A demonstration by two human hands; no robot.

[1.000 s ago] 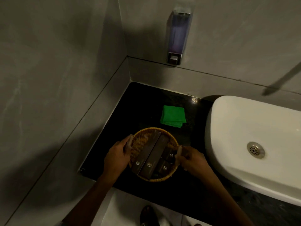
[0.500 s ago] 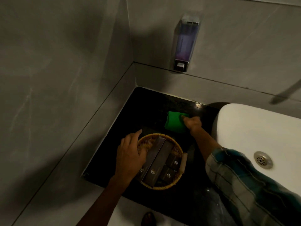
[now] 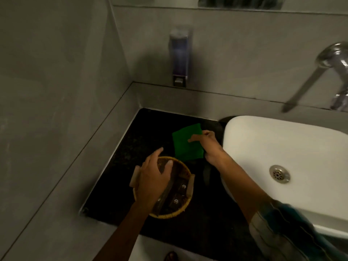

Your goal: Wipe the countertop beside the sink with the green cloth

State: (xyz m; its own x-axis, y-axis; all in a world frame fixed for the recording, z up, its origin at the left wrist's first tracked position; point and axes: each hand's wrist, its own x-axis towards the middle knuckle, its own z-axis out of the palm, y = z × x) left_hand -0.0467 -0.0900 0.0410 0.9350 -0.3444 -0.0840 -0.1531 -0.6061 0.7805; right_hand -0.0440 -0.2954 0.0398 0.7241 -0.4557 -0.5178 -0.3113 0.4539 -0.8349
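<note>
The green cloth (image 3: pixel 187 143) lies flat on the black countertop (image 3: pixel 131 147), directly under my right hand (image 3: pixel 208 146) and just beside the sink (image 3: pixel 282 147). My right fingertips (image 3: pixel 194 138) rest on its upper right part; I cannot tell whether they pinch it or only press. My left hand (image 3: pixel 153 178) is spread loosely over the wicker basket (image 3: pixel 180 211), gripping nothing.

Assessment: the cloth appears soft, light and limp, likely to bunch or fold under a one-sided pull. Best hold is a flat palm over its centre, fingers spread toward the edges. The polished stone looks slick, so it should slide freely.
</note>
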